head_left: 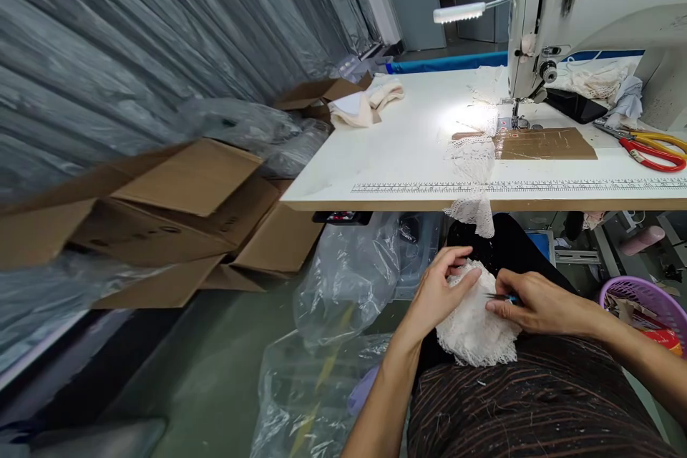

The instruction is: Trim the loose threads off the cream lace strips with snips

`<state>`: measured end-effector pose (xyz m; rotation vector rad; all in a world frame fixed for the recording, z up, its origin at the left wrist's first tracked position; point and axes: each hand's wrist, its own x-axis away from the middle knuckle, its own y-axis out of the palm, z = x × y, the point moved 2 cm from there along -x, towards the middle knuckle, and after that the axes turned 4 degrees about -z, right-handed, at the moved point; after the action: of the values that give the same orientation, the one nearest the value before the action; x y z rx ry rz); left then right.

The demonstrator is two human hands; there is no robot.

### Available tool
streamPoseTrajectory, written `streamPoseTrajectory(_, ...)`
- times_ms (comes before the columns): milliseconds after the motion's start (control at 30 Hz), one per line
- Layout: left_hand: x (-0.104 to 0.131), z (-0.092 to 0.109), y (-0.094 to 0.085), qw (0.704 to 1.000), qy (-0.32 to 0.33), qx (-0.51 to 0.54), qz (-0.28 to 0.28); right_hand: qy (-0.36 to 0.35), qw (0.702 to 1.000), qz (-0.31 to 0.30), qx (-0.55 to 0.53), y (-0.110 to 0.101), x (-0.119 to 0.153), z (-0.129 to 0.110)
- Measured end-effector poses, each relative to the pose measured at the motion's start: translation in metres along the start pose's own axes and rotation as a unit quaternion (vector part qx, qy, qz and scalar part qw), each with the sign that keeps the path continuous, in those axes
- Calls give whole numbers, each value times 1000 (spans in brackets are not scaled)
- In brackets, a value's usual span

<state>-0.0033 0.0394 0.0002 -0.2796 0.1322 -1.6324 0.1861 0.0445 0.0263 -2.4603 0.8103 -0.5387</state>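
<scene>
A bunched piece of white lace fabric (pixel 477 325) rests on my lap, its frilled edge hanging toward me. My left hand (pixel 443 286) holds its upper left part, thumb on top and fingers partly hidden behind it. At the lace's right side, my right hand (pixel 523 300) is closed around small thread snips (pixel 511 298). Their dark points lie over the fabric, and only a bit of blue handle shows between the fingers. Above my hands, a lace strip (pixel 475 164) runs over the table's front edge and hangs down.
The sewing machine (pixel 590 14) stands on the white table (pixel 343 164), its lamp (pixel 459 13) lit. Red- and yellow-handled scissors (pixel 652 147) lie at the right. Open cardboard boxes (pixel 187 179) and plastic bags (pixel 348 279) are at my left; a purple basket (pixel 644 290) is at my right.
</scene>
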Motion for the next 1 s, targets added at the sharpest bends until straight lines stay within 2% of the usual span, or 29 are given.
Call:
streamPoseTrajectory(100, -27, -7, 5, 999, 1, -16, 50, 21, 998, 63, 7, -11, 0, 2)
streamPoseTrajectory(200, -49, -6, 15, 998, 2, 48, 38, 9, 993, 114, -23, -20, -2, 3)
streamPoseTrajectory(267, -52, -2, 21, 998, 14, 54, 27, -9, 987, 154, -43, -25, -3, 4)
streamPoseTrajectory(400, -32, 13, 29, 991, 86, -93, 40, -20, 972, 226, -67, -31, -10, 6)
streamPoseTrajectory(467, -16, 21, 33, 977, 141, -160, 14, -4, 967, 248, -62, -31, -16, 6)
streamPoseTrajectory(533, -4, 27, 35, 962, 190, -193, -35, 18, 962, 271, -38, -30, -22, 6)
streamPoseTrajectory(600, 1, 31, 31, 955, 216, -201, -42, 21, 958, 284, -12, -28, -26, 5)
streamPoseTrajectory(700, -3, 30, 14, 968, 193, -149, 59, -20, 968, 249, -16, -21, -25, 1)
streamPoseTrajectory(733, -6, 27, 8, 975, 174, -108, 81, -40, 973, 225, -30, -18, -23, -2)
streamPoseTrajectory(767, -10, 23, 4, 984, 152, -56, 78, -58, 977, 198, -46, -15, -21, -5)
streamPoseTrajectory(833, -15, 13, 3, 992, 100, 75, 4, -90, 983, 145, -72, -9, -16, -11)
streamPoseTrajectory(900, -16, 5, 8, 974, 42, 197, -100, -117, 984, 103, -83, -3, -12, -17)
streamPoseTrajectory(933, -15, 3, 10, 961, 15, 239, -140, -127, 985, 88, -83, -2, -10, -19)
streamPoseTrajectory(1000, -11, 0, 14, 947, -22, 267, -177, -135, 985, 66, -81, 0, -7, -20)
